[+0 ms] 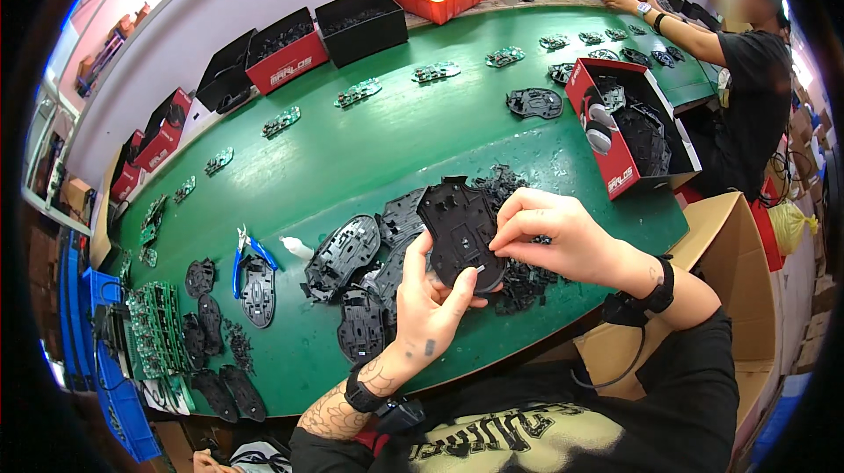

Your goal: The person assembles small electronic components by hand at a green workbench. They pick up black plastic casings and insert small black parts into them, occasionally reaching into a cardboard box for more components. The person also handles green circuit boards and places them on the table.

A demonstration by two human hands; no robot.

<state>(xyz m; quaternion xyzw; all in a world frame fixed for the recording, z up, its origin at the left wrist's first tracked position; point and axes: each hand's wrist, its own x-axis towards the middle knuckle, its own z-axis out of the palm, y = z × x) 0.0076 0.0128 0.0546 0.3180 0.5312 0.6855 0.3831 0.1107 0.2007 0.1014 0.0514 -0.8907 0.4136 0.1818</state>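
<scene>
Fingers (416, 264) of the left hand (429, 310) clamped on the lower end of a black moulded plastic shell (459, 222), thumb across its ribbed face. Right hand (554, 236): fingertips drawn together at the shell's right edge; cannot tell whether they pinch it or a small piece. Shell held tilted above the green surface (413, 134), beside similar black shells (347, 253). Small black plastic bits (523, 290) scattered beneath the right hand. Blue-handled pliers (236, 272) at left, partly over another shell (258, 295). Green circuit boards (358, 92) spaced in an arc beyond.
</scene>
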